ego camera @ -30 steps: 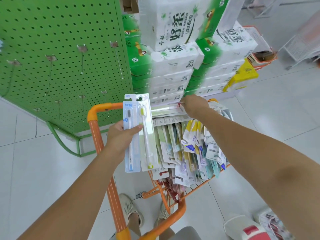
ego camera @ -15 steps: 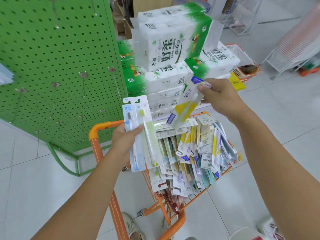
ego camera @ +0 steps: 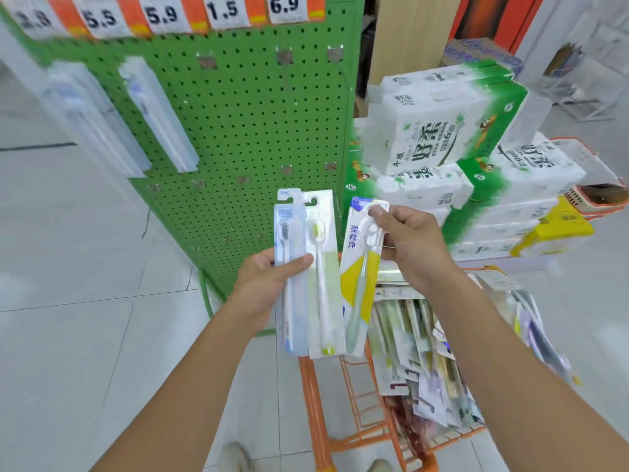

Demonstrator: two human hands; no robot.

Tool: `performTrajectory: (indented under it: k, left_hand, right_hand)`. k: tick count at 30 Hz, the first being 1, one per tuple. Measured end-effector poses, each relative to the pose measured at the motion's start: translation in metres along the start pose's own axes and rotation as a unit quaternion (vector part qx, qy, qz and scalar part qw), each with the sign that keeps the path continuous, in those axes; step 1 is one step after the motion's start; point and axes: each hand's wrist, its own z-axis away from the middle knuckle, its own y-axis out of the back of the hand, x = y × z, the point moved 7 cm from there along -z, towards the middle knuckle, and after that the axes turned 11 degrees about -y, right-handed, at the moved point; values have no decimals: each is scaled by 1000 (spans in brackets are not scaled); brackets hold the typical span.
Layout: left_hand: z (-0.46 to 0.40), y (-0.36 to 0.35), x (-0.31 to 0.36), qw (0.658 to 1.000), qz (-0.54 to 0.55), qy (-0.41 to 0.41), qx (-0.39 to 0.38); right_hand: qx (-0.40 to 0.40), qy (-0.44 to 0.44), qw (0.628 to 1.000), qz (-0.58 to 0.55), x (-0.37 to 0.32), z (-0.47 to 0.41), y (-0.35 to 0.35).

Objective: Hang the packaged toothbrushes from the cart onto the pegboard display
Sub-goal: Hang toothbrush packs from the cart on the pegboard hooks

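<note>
Right hand (ego camera: 413, 248) pinching yellow pack (ego camera: 360, 277), blurred, perhaps tissue packs (ego camera: 442, 131) behind

A shop floor: a green perforated metal pegboard (ego camera: 245, 131) topped with white-and-orange price tags (ego camera: 163, 11), an orange wire shopping cart (ego camera: 357, 420) heaped with packaged toothbrushes (ego camera: 425, 352), and stacked white-and-green tissue packs (ego camera: 442, 137) on pale floor tiles (ego camera: 68, 318).

Both forearms reach forward, left hand (ego camera: 269, 277) and right hand (ego camera: 408, 247) raised side by side, fingers curled, thumbs pressing.
</note>
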Motion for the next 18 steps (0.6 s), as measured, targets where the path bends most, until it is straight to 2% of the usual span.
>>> performTrajectory:
  k: [12,18]
  left_hand:
    - [-21,232,49,996,84,-17,16]
    - [-36,281,62,994,101,6,-45]
  right_hand:
    - [-47,-1,999,-8,12,5,-254]
    - [-49,-1,999,-9,7,1,-326]
